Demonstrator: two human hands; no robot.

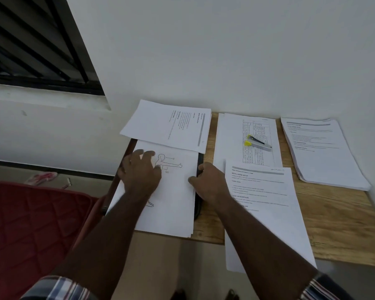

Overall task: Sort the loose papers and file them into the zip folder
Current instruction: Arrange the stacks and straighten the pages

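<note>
Nearest the camera, two checked sleeves (59, 287) are cut off by the bottom edge, and both forearms reach forward over a wooden table (338, 224). The left hand (142, 172) lies palm down on a sheet with a line drawing of a figure (171, 191), its fingers spread and only slightly bent, pressing on the paper rather than gripping it; the forearm hides part of the drawing. That sheet tops a small stack lying on the dark zip folder (199, 191), which shows only as a thin dark edge along the stack's right and left sides. The right hand (206, 180) curls its fingers over that right edge, thumb on the paper. Just right, a printed sheet (262, 204) overhangs the table's front. Beyond it a yellow stapler (258, 143) rests on a tabled page (232, 135); its text is too small to read. Farther left another printed sheet (160, 124) overlaps the drawing's top, and a thick stack (325, 154) lies at far right beside the wall (204, 50).
</note>
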